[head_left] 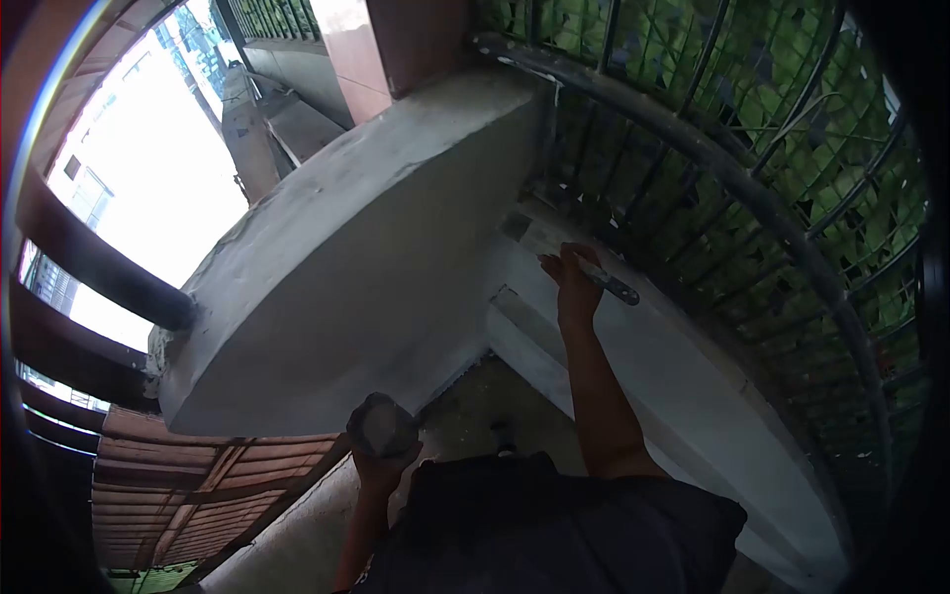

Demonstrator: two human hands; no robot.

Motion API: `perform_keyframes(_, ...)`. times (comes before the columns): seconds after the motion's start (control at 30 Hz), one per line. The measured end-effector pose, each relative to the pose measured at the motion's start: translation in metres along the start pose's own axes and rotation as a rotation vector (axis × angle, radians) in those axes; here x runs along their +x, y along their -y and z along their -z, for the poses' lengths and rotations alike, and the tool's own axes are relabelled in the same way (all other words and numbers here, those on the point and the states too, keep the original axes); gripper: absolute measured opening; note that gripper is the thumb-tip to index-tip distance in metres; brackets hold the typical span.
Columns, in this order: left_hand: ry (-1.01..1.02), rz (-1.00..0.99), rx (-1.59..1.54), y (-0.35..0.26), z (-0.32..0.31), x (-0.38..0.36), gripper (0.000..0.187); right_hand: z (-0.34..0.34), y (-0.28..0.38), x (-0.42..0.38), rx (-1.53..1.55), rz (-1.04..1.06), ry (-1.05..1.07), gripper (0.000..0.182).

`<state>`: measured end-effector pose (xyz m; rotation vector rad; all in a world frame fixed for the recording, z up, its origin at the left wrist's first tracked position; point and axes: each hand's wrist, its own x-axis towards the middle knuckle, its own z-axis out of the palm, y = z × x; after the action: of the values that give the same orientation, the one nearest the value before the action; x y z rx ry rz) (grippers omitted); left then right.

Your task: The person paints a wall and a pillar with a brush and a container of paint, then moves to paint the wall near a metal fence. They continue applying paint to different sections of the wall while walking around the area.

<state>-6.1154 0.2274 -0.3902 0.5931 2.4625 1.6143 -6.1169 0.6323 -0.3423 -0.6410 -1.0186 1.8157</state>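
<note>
My right hand [574, 282] is closed around a paintbrush [618, 288], whose paint-smeared handle sticks out to the right. The brush's head end lies toward the upper part of the low white wall [683, 366], near the inner corner; the bristles are too dim to make out. Lower down, my left hand [386, 463] grips a small dark container [384, 426] from beneath and behind. Its round mouth faces up and shows greyish-white contents. To the left of the brush is the broad face of another whitish wall [366, 267], meeting the first at the corner.
Black metal railings [712, 158] with green mesh rise above the right wall. Dark bars [109, 267] run into the left wall's end. A tiled pillar [358, 54] stands on the ledge. Brown slatted panels [188, 485] lie lower left, and the dark floor [485, 406] shows below the corner.
</note>
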Motion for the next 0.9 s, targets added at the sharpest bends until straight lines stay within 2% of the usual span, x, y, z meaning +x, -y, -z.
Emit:
perform_keyframes(0.07, 0.028, 0.05, -0.001, -0.007, -0.009, 0.003, 0.09, 0.026, -0.02, -0.003, -0.051, -0.016, -0.01, 0.014)
perform_keyframes(0.17, 0.05, -0.002, -0.026, -0.016, -0.017, 0.005, 0.092, 0.059, -0.047, -0.016, -0.152, -0.012, 0.001, 0.015)
perform_keyframes(0.27, 0.006, 0.0, 0.044, -0.027, -0.022, 0.009, 0.094, 0.066, -0.053, -0.019, -0.227, 0.028, 0.024, 0.013)
perform_keyframes(0.33, -0.008, 0.006, -0.032, -0.039, -0.024, 0.012, 0.094, 0.064, -0.05, -0.02, -0.251, 0.061, 0.029, 0.012)
perform_keyframes(0.4, 0.025, 0.001, 0.027, -0.025, -0.02, 0.01, 0.095, 0.058, -0.043, -0.011, -0.562, 0.366, 0.085, 0.011)
perform_keyframes(0.5, 0.07, -0.045, 0.071, -0.012, -0.019, 0.011, 0.095, 0.034, -0.014, -0.004, -0.601, 0.492, 0.064, 0.011)
perform_keyframes(0.53, 0.08, -0.08, 0.058, -0.01, -0.019, 0.011, 0.095, 0.024, -0.004, -0.001, -0.606, 0.496, 0.052, 0.011)
perform_keyframes(0.6, 0.108, -0.056, 0.07, -0.024, -0.015, 0.01, 0.095, 0.009, 0.012, 0.003, -0.396, 0.29, -0.009, 0.01)
perform_keyframes(0.63, 0.124, -0.035, 0.085, -0.029, -0.012, 0.008, 0.095, 0.016, 0.006, 0.009, -0.404, 0.295, -0.022, 0.01)
perform_keyframes(0.7, 0.146, -0.062, -0.009, -0.019, -0.006, 0.004, 0.095, 0.036, -0.008, 0.024, -0.593, 0.576, 0.001, 0.016)
perform_keyframes(0.73, 0.155, -0.083, -0.098, -0.015, -0.003, 0.007, 0.095, 0.038, 0.003, 0.017, -0.595, 0.598, -0.013, 0.016)
perform_keyframes(0.77, 0.165, -0.101, -0.111, -0.018, 0.003, 0.009, 0.095, 0.04, 0.015, 0.002, -0.379, 0.459, -0.084, 0.017)
perform_keyframes(0.8, 0.167, -0.224, -0.018, -0.022, 0.01, 0.012, 0.095, 0.044, 0.025, -0.011, -0.163, 0.322, -0.146, 0.018)
perform_keyframes(0.83, 0.166, -0.341, 0.075, -0.024, 0.015, 0.013, 0.095, 0.054, 0.031, -0.024, -0.17, 0.342, -0.151, 0.018)
perform_keyframes(0.9, 0.195, -0.329, 0.008, -0.014, 0.026, 0.014, 0.095, 0.081, 0.037, -0.054, -0.232, 0.288, -0.137, 0.019)
